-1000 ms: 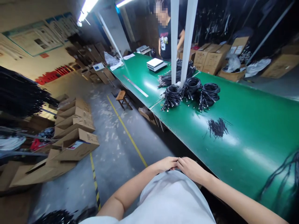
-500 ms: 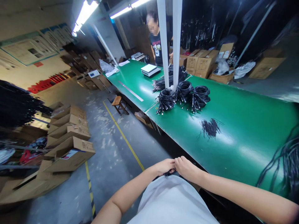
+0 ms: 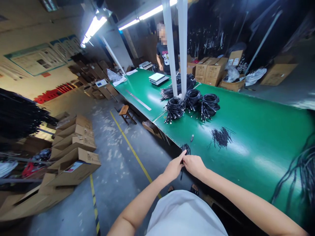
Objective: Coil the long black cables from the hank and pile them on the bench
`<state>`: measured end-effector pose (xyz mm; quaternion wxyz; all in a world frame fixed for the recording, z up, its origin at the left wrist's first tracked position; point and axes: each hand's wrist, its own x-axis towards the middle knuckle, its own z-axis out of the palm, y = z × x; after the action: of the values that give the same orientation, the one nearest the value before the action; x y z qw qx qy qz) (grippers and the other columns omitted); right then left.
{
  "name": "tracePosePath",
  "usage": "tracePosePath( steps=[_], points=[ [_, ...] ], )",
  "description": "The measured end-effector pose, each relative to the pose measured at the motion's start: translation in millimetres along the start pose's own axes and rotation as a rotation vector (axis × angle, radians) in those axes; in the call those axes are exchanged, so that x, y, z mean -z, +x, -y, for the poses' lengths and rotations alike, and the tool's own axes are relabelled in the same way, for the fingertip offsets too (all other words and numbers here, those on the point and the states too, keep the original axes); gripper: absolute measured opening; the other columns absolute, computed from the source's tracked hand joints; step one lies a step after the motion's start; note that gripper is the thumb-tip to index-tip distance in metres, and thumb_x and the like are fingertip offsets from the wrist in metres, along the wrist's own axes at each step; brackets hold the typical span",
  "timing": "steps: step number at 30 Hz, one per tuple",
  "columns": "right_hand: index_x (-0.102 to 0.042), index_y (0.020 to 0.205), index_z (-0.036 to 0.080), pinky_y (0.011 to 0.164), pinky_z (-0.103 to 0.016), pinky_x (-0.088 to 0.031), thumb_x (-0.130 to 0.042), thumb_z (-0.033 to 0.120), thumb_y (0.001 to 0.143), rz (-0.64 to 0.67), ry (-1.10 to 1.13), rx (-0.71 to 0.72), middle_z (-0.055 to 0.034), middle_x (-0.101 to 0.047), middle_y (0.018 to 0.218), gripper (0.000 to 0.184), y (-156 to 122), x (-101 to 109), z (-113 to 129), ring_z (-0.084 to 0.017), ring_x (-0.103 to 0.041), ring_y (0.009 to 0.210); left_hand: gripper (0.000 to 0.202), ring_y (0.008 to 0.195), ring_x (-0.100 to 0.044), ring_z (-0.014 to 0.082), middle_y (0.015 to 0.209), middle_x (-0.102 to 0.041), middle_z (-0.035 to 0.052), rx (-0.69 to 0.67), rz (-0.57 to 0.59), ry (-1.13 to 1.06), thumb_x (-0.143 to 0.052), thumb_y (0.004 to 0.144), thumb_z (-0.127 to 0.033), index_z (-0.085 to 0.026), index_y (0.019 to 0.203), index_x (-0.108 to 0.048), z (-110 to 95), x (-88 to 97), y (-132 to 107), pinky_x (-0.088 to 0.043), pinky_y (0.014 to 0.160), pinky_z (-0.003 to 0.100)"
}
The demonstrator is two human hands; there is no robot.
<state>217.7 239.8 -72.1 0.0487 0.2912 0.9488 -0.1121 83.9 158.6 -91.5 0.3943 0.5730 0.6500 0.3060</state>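
A small coil of black cable is held up at the near edge of the green table, with a silver-tipped plug sticking out above it. My left hand is closed around the coil from the left. Pressed against it, my right hand is also closed, its fingertips pinching at the coil's lower part; what exactly lies between them is hidden. A dark end of cable hangs below my hands. To the right, a loose heap of short black ties lies on the table.
Bundles of coiled black cables stand on the green table around white posts. Farther back are a scale and a standing person. More cables hang at the right edge. Cardboard boxes and a stool stand left.
Both my hands have moved forward and up, away from my body, bringing the coil of cable and its plug into sight. The view has tilted slightly.
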Motion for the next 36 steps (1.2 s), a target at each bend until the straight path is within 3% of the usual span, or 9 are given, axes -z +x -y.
tracePosePath(
  steps=[4, 10, 14, 18, 21, 26, 30, 33, 36],
  points=[
    [-0.063, 0.105, 0.008, 0.067, -0.029, -0.042, -0.043, 0.013, 0.092, -0.022, -0.008, 0.076, -0.0142, -0.07, 0.092, 0.024, -7, -11, 1, -0.021, -0.068, 0.084, 0.067, 0.113, -0.054, 0.029, 0.121, -0.059, 0.0104, -0.211, 0.033, 0.726, -0.073, 0.08, -0.024, -0.034, 0.142, -0.05, -3, 26.4, 7, -0.044, 0.099, 0.048],
    [-0.063, 0.096, 0.011, 0.067, -0.03, -0.041, -0.044, 0.012, 0.091, -0.025, -0.047, 0.19, -0.0127, -0.07, 0.091, 0.019, -17, -26, 0, -0.021, -0.067, 0.084, 0.073, 0.147, -0.024, 0.038, 0.157, -0.034, 0.015, -0.691, 0.19, 0.874, -0.082, 0.07, -0.044, -0.023, 0.135, -0.056, 1, 38.2, 30, -0.015, 0.12, 0.057],
    [-0.059, 0.09, 0.014, 0.062, -0.029, -0.036, -0.043, 0.01, 0.09, -0.026, -0.082, 0.166, -0.0082, -0.068, 0.082, 0.017, -17, -30, -9, -0.018, -0.066, 0.074, 0.035, 0.132, -0.045, 0.0349, 0.132, -0.056, 0.0204, -0.392, 0.169, 0.734, -0.072, 0.08, -0.038, -0.013, 0.103, -0.065, 10, -0.5, 38, -0.033, 0.112, 0.054],
    [-0.057, 0.091, 0.013, 0.06, -0.029, -0.032, -0.045, 0.007, 0.086, -0.046, -0.135, 0.098, -0.0102, -0.066, 0.081, 0.014, -14, -30, -25, -0.019, -0.065, 0.073, 0.04, 0.102, -0.062, 0.0231, 0.11, -0.065, 0.012, 0.028, -0.006, 0.308, -0.069, 0.08, -0.024, -0.013, 0.115, -0.055, 17, -37.7, 24, -0.05, 0.091, 0.04],
    [-0.057, 0.089, 0.012, 0.061, -0.031, -0.031, -0.044, 0.005, 0.086, -0.048, -0.165, 0.125, -0.0111, -0.064, 0.081, 0.015, -18, -29, -31, -0.02, -0.063, 0.073, 0.048, 0.109, -0.062, 0.0213, 0.118, -0.065, 0.0111, -0.05, 0.058, 0.14, -0.068, 0.081, -0.024, -0.016, 0.125, -0.053, 13, -27.1, 10, -0.047, 0.097, 0.038],
    [-0.056, 0.086, 0.015, 0.068, -0.032, -0.033, -0.041, 0.011, 0.092, -0.006, -0.158, 0.362, -0.0095, -0.064, 0.084, 0.016, -29, -36, -25, -0.019, -0.058, 0.078, 0.051, 0.129, -0.052, 0.0317, 0.124, -0.065, 0.0136, -0.278, 0.17, 0.305, -0.078, 0.068, -0.03, -0.021, 0.117, -0.064, 6, 1.9, 23, -0.03, 0.115, 0.046],
    [-0.059, 0.088, 0.014, 0.066, -0.031, -0.033, -0.041, 0.008, 0.09, 0.043, -0.151, 0.355, -0.0089, -0.065, 0.086, 0.019, -24, -46, -28, -0.017, -0.058, 0.074, 0.016, 0.1, -0.066, 0.0333, 0.082, -0.07, 0.0123, 0.035, 0.142, 0.295, -0.071, 0.07, -0.02, -0.018, 0.085, -0.067, 12, -28.0, 38, -0.043, 0.1, 0.046],
    [-0.059, 0.09, 0.013, 0.062, -0.029, -0.032, -0.042, 0.006, 0.087, 0.022, -0.164, 0.208, -0.0086, -0.065, 0.082, 0.019, -15, -52, -39, -0.017, -0.061, 0.071, 0.037, 0.109, -0.063, 0.0324, 0.105, -0.069, 0.0179, 0.132, -0.027, 0.244, -0.058, 0.083, -0.018, -0.013, 0.119, -0.058, 19, -59.2, 35, -0.045, 0.098, 0.048],
    [-0.059, 0.092, 0.011, 0.06, -0.028, -0.032, -0.045, 0.005, 0.085, 0.0, -0.166, 0.087, -0.0098, -0.065, 0.081, 0.017, -10, -57, -49, -0.017, -0.063, 0.071, 0.054, 0.112, -0.064, 0.0261, 0.12, -0.065, 0.0183, 0.18, 0.01, -0.002, -0.057, 0.082, -0.011, -0.012, 0.136, -0.046, 24, -71.5, 25, -0.048, 0.098, 0.043]
  ],
)
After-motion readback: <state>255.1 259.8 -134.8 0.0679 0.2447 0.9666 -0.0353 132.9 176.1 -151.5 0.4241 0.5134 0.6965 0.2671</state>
